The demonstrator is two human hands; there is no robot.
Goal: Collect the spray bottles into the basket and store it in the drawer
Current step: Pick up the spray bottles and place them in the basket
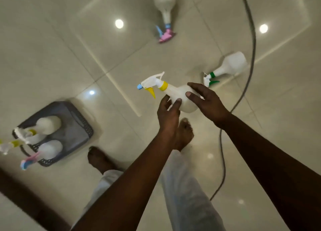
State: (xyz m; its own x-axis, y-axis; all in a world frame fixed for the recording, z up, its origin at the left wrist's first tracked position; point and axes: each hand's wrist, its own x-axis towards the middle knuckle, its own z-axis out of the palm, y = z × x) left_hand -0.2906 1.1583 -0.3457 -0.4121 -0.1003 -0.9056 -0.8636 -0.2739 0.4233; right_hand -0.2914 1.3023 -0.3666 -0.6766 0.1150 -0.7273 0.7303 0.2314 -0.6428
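Note:
A white spray bottle with a yellow collar and trigger (175, 93) is held sideways in mid-air, nozzle to the left. My left hand (168, 114) grips its underside and my right hand (206, 100) wraps its round body. A grey perforated basket (76, 124) stands on the floor at the left with three white spray bottles (47, 124) lying in it, their heads over its left rim. On the floor lie a pink-headed bottle (165, 6) at the top and a green-headed bottle (231, 65) to the right.
Glossy cream floor tiles reflect ceiling lights. A grey cable (250, 60) curves down the right side. My bare feet (184, 133) and white trousers are below my hands. A dark wooden edge (26, 199) crosses the bottom left corner.

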